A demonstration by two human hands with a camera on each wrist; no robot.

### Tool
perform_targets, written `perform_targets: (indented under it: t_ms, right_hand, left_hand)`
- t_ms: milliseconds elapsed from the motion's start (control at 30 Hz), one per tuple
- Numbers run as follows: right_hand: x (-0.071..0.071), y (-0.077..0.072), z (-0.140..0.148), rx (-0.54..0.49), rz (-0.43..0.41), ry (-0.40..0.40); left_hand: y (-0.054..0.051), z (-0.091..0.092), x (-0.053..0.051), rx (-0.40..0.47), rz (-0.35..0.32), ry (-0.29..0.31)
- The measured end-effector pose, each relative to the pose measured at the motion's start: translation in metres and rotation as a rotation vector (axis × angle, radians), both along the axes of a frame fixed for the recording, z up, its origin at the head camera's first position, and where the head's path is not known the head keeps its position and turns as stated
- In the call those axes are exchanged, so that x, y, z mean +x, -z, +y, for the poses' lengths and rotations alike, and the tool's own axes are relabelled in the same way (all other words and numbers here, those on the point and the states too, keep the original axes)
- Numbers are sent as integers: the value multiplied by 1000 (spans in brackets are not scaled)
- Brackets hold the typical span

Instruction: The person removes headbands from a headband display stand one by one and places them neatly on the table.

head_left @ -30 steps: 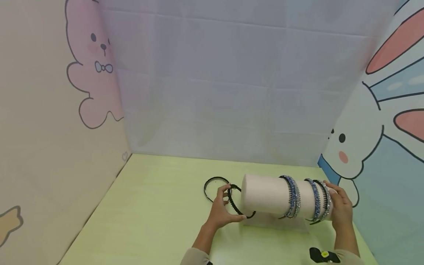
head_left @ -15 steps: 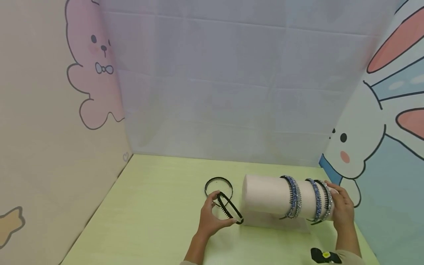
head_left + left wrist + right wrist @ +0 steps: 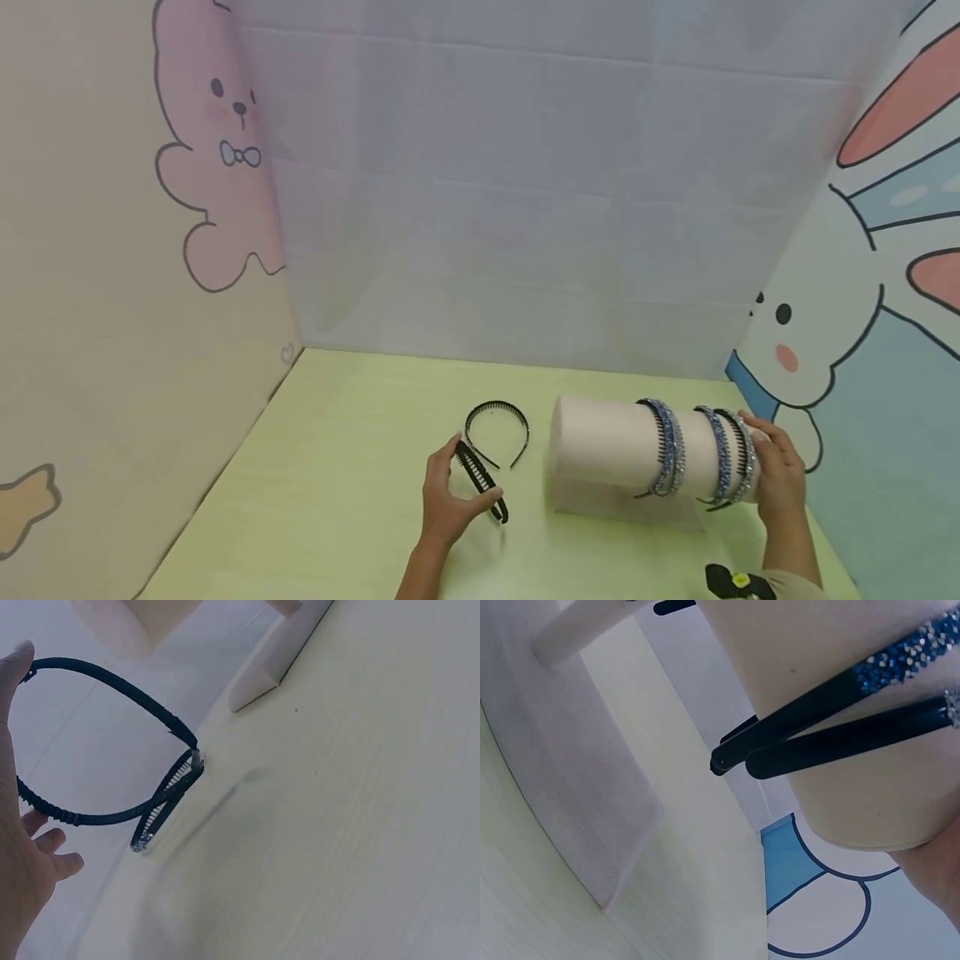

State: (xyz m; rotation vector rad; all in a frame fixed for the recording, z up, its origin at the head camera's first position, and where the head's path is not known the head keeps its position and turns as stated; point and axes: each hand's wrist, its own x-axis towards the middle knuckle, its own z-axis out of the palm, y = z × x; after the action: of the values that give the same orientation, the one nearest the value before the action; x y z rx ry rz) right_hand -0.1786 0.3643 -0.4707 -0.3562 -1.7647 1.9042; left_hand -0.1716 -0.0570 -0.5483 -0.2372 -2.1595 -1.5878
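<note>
Fingers (image 3: 437, 468): left hand (image 3: 446, 507) pinches a black band (image 3: 135, 691) off the roll (image 3: 603, 437); right hand (image 3: 782, 479) grips the roll's right end.
Table (image 3: 337, 467): bears the base (image 3: 630, 507) under the roll.
Roll: lies sideways, four glittery bands (image 3: 666, 450) around it, probably the finished part.
Bands off the roll: seemingly two left, the black band and a loose band (image 3: 497, 405) on the table.

A flat, pale yellow-green tabletop with faint streaks (image 3: 337, 508) bears a slender black toothed headband of open-loop shape (image 3: 496, 404), its two ends directed toward the near side; to its right rests a pale, slab-like stand base (image 3: 630, 508).
</note>
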Motion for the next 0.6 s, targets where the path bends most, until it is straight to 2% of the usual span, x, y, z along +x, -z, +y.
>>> perform_targets:
  t_ms: [133,300,500,600]
  right_hand:
    - [1,0,1,3,-21,-10]
    - [2,1,1,8,7,-15]
    - [2,0,-1,21,24,-25]
    - [2,1,0,25,27,-34]
  left_hand:
    - [12,-9,-4,-27,-44,-45]
    - [12,-17,-4,-30,-31,-79]
    - [12,-29,-11,-49,-14,-189]
    - [11,-35,-16,-61,-32,-257]
